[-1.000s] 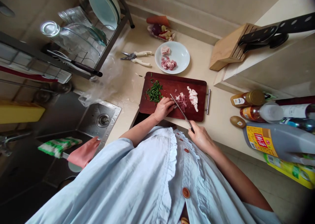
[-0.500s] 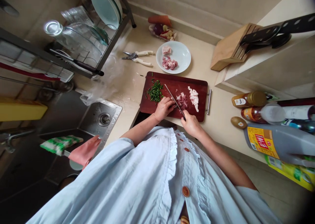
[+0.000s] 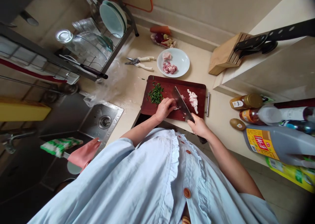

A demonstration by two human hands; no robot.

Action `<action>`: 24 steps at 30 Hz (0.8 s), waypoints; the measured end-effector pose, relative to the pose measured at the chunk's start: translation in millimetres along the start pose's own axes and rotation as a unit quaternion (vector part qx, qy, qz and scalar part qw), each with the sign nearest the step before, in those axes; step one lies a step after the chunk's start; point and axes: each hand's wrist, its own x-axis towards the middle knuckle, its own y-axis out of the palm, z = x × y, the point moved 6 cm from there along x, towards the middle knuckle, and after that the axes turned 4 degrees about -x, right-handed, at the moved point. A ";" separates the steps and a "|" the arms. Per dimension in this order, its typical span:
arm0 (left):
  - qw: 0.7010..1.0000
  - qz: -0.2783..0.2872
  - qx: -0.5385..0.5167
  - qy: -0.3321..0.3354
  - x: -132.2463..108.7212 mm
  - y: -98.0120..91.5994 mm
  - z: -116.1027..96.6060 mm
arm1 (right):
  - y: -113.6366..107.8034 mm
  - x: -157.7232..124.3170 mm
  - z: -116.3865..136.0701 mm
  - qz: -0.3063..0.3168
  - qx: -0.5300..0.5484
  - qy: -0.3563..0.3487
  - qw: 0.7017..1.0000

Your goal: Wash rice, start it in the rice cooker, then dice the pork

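Observation:
My right hand is wrapped round the dark handle of a kitchen knife. Its broad blade leans flat over the reddish-brown cutting board and partly covers the chopped pink meat. With bent fingers, my left hand presses on a piece of meat at the near edge of the board, left of the blade. Cut green vegetable pieces lie in a heap on the left side of the board. To the right of the knife is a row of diced white fat.
Beyond the board stands a white plate with meat, beside kitchen shears. A knife block and several bottles line the right. On the left are a dish rack and a sink.
The blade has moved right, away from my left fingers, and tipped over so its broad side shows above the meat. My right hand has shifted right and nearer me. The view has shifted slightly.

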 end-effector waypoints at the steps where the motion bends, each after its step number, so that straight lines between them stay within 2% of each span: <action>1: 1.000 -0.011 -0.002 -0.009 4.8 0.9 1.7 | -2.3 0.3 -4.2 -0.010 0.016 0.002 1.000; 5: 0.999 -0.033 0.023 0.007 17.2 2.7 1.3 | -3.4 -6.6 -16.4 -0.037 0.040 0.006 0.999; 9: 0.998 -0.030 -0.002 0.047 4.2 -8.5 -4.8 | 0.5 -10.2 -14.4 -0.045 0.058 0.002 0.997; 11: 0.998 -0.009 -0.018 0.066 -3.0 -10.7 -7.8 | 1.4 -10.6 -12.3 -0.044 0.056 0.010 0.997; 13: 0.997 0.013 -0.015 0.071 -3.6 -7.4 -8.5 | 1.4 -11.1 -10.0 -0.040 0.047 0.021 0.998; 18: 0.997 0.050 0.021 0.050 12.5 8.0 -4.9 | -5.3 -16.7 1.3 -0.050 0.012 0.015 0.999; 21: 0.997 0.053 0.022 0.060 14.4 9.3 -5.2 | -11.9 -24.9 5.8 -0.071 -0.009 0.008 0.997; 24: 0.997 0.044 0.018 0.064 9.3 7.4 -3.8 | -12.7 -34.0 6.1 -0.056 -0.041 0.002 0.998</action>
